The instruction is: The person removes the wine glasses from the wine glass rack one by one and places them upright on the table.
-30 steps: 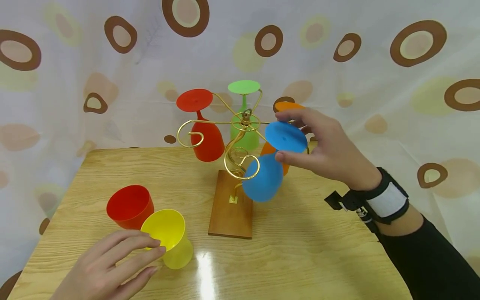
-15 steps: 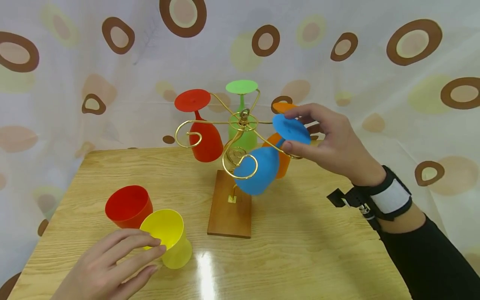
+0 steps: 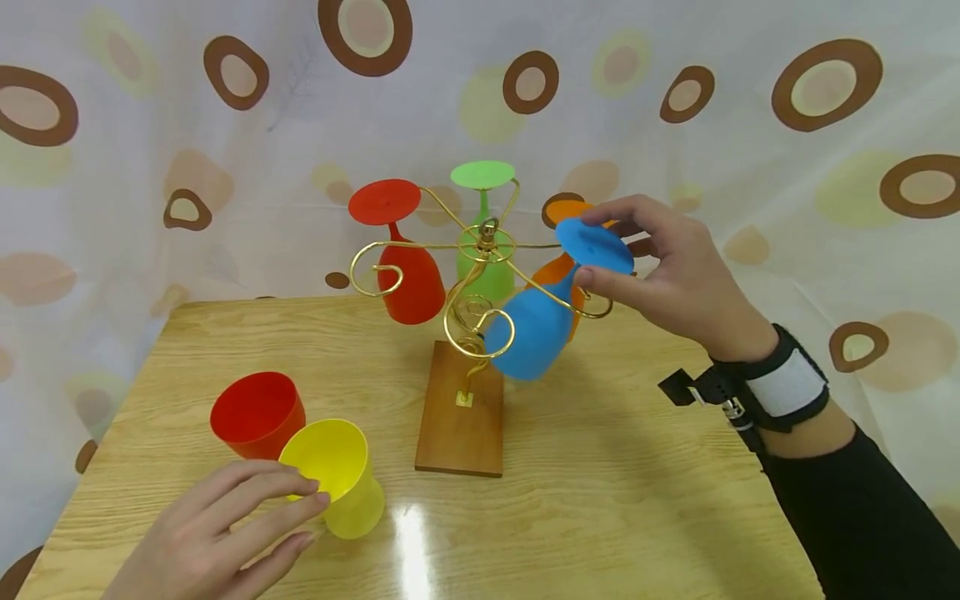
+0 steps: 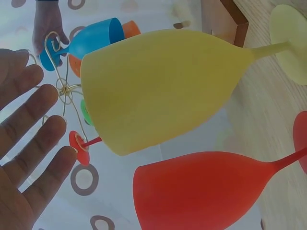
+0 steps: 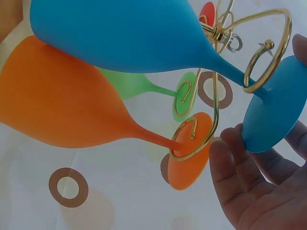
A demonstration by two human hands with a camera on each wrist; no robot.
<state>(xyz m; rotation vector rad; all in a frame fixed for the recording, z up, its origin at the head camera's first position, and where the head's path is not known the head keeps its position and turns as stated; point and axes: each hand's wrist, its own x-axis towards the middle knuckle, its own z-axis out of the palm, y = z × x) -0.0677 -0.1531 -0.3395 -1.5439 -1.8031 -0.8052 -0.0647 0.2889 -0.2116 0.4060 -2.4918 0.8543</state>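
Note:
My right hand (image 3: 663, 267) pinches the foot of an upside-down blue goblet (image 3: 534, 332) between thumb and fingers, the goblet tilted with its bowl toward the stand. In the right wrist view, a gold hook (image 5: 271, 52) of the rack curls right at the blue stem, close to the foot. The gold rack (image 3: 486, 243) also bears upside-down goblets: red (image 3: 412, 283), green (image 3: 482, 175) and orange (image 5: 67, 100), the last partly behind the blue one. Fingers loosely extended, my left hand (image 3: 217, 529) is beside an upright yellow goblet (image 3: 356, 500) and grips nothing.
An upright red goblet (image 3: 258, 417) stands behind the yellow one on the wooden table (image 3: 600, 517). The rack rises from a brown wooden base (image 3: 459, 437), and two of its hooks at the left and front hold no goblet. A patterned cloth (image 3: 420, 125) hangs behind.
My right hand has shifted right and slightly up with the blue goblet, bringing its stem to the rack's right front hook. The left hand stays in place.

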